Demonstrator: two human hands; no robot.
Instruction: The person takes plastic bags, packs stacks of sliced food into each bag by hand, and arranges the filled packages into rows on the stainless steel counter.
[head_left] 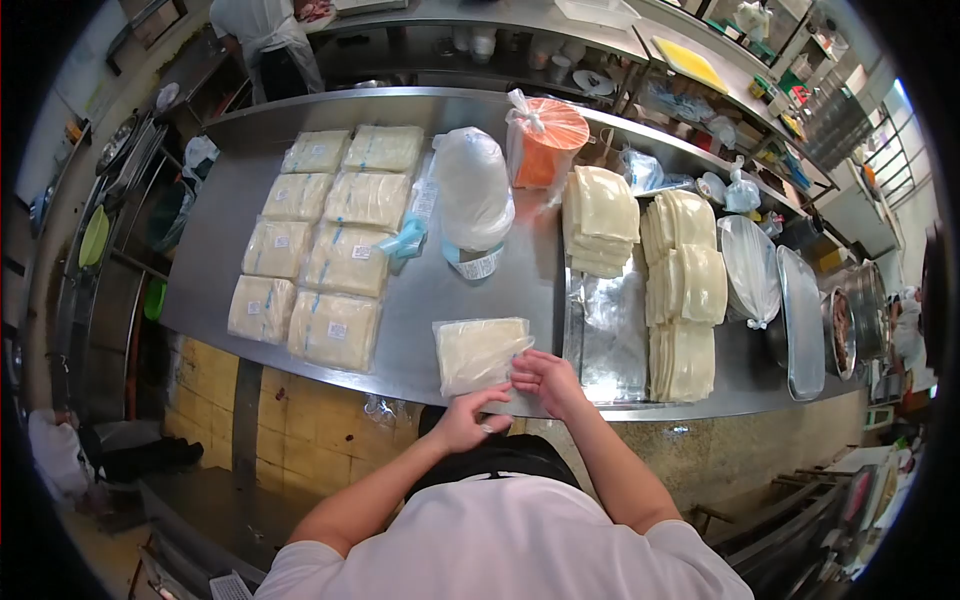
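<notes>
A clear plastic bag with a flat stack of pale sheets (pixel 477 350) lies near the table's front edge. My left hand (pixel 470 421) is at the bag's lower edge, its fingers apart and stretched toward the plastic. At the lower right corner, my right hand (pixel 548 382) touches the loose plastic with spread fingers. Two columns of similar filled bags (pixel 333 320), several with small labels, lie to the left. Behind the bag stands a roll of clear plastic bags (pixel 474 190), with a blue and white wrapper (pixel 473 262) at its base.
Unbagged pale sheets are stacked on a metal tray (pixel 612 345) at the right. An orange container in plastic (pixel 545 140) stands at the back. Farther right are a filled plastic bag (pixel 750 270) and a clear lid (pixel 800 325). Another person (pixel 270 45) stands beyond the table.
</notes>
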